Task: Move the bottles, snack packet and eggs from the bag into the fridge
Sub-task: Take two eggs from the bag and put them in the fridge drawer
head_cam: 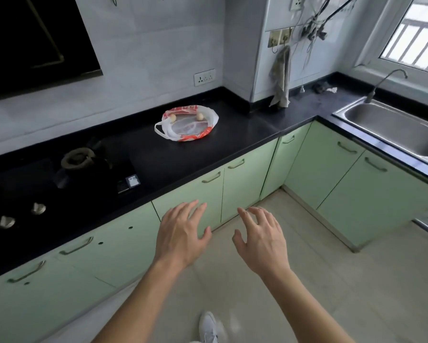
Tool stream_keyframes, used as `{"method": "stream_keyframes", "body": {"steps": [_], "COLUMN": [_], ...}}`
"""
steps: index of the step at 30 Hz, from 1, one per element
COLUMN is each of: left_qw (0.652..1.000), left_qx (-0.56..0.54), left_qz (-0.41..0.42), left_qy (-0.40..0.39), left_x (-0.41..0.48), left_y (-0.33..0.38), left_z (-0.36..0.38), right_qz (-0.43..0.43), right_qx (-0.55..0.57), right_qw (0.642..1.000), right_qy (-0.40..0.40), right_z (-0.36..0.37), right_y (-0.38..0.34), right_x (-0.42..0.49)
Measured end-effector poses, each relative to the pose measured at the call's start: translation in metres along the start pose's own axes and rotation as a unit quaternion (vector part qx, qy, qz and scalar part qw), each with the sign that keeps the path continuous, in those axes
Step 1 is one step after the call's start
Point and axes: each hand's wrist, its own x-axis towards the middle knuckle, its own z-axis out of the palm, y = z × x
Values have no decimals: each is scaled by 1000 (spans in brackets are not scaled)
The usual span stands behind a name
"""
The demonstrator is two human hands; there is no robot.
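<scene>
Bag of white and red plastic lies flat and open on the black worktop, above centre of the frame and well apart from both hands. Two eggs rest inside it near its far rim: the left egg and the right egg, a little apart from each other.

At lower centre the left hand is stretched forward, palm down, fingers spread and nearly straight, holding nothing. Just to its right the right hand is held out the same way, fingers spread and slightly bent, also holding nothing. The two hands do not touch. The bag sits straight up the frame from the left hand, beyond the worktop's front edge.

Behind the left hand are pale green cupboard doors; behind the right hand is the beige floor. A white shoe shows at the bottom edge between the forearms.

On the worktop at left is a black hob. At right a steel sink with a curved tap sits under a window in the upper right corner. A wall socket is above the bag, and a grey cloth hangs to its right.
</scene>
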Motion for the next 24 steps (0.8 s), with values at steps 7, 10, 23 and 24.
{"method": "stream_keyframes", "body": {"steps": [7, 10, 23, 24], "left_qw": [1000, 1000, 999, 999], "left_qx": [-6, -12, -13, -12], "left_qz": [3, 0, -34, -38], "left_qy": [4, 8, -9, -10], "left_x": [92, 122, 255, 269], "left_y": [-43, -52, -64, -63], "left_z": [6, 10, 52, 56], "right_qz": [-12, -18, -34, -38], "right_qx": [-20, -25, 9, 16], "right_qw": [1000, 999, 999, 999], "right_qy": [-12, -14, -30, -25], "right_z": [21, 28, 70, 73], "right_y": [-21, -23, 14, 19], "right_x": [104, 138, 285, 300]}}
